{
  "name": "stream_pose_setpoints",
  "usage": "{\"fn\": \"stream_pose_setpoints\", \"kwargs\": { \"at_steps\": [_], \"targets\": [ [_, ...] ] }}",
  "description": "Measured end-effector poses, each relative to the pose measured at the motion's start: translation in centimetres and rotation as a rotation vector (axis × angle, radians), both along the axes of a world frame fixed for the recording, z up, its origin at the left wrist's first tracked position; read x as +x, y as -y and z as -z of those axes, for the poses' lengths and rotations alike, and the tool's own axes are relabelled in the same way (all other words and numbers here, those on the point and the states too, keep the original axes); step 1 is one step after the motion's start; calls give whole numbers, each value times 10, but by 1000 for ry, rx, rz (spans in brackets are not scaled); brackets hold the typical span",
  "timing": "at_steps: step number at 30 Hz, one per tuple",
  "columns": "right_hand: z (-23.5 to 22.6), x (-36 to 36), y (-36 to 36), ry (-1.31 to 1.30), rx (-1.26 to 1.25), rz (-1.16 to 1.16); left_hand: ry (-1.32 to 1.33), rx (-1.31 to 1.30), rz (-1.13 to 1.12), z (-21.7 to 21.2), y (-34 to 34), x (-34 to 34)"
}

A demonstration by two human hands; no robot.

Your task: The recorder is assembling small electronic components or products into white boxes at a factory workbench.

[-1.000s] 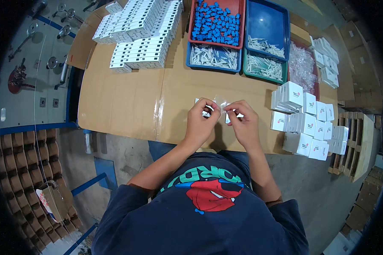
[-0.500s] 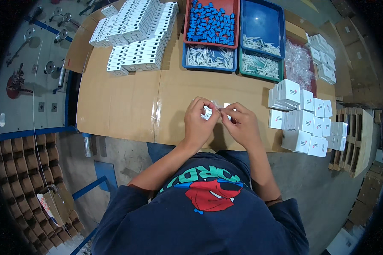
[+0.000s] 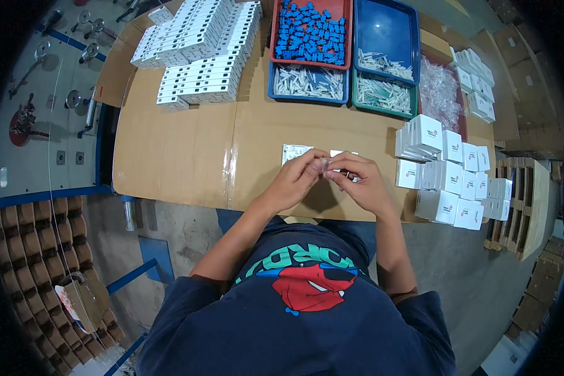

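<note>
Both hands meet above the near part of the cardboard-covered table, pinching a small clear plastic bag (image 3: 325, 165) between them. My left hand (image 3: 297, 178) is closed on its left side, thumb and fingers together. From the other side my right hand (image 3: 360, 178) grips it with thumb and fingertips. What the bag contains, if anything, is too small to make out. Just beyond my left hand lies a flat white piece with dark markings (image 3: 294, 153). Another white piece (image 3: 343, 153) lies behind my right hand, mostly hidden by it.
Stacked white boxes (image 3: 200, 88) stand at the far left, more white boxes (image 3: 442, 178) at the right. At the back are a red tray (image 3: 348, 37) of blue parts, a blue tray (image 3: 341, 100) and a green tray (image 3: 413, 108) of white sticks, and crumpled clear bags (image 3: 440, 91).
My left hand has turned and shifted slightly, uncovering the flat white piece behind it. More of the clear bag shows between my fingers. Both hands stay close together.
</note>
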State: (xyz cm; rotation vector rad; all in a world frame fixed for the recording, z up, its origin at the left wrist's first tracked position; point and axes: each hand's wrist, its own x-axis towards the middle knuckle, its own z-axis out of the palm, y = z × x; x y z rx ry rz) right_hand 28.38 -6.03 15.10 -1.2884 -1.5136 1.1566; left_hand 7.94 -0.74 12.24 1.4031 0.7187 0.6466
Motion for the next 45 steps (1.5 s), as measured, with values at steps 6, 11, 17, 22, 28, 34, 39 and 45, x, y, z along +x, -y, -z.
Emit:
{"fn": "stream_pose_setpoints", "kwargs": {
  "at_steps": [6, 11, 17, 22, 28, 34, 39, 45],
  "targets": [
    [0, -3, 4, 117, 231, 10, -89, 216, -61, 9, -1, -2],
    [-4, -11, 7, 211, 321, -6, -168, 199, -63, 11, -1, -4],
    [-13, -13, 7, 151, 162, 52, -158, 298, -157, 7, 4, 0],
    [-17, -10, 5, 100, 15, -1, -117, 291, -255, 15, 3, 2],
    [-18, -16, 5, -209, -233, 130, -90, 293, -295, 18, 5, 5],
    [-14, -14, 0, -159, -183, 131, -202, 526, -262, 12, 6, 5],
    [-13, -13, -2, -8, -62, 96, -229, 625, -291, 16, 7, 5],
    [-15, -10, 0, 59, -65, 101, -261, 412, -303, 13, 10, 5]
  ]
}}
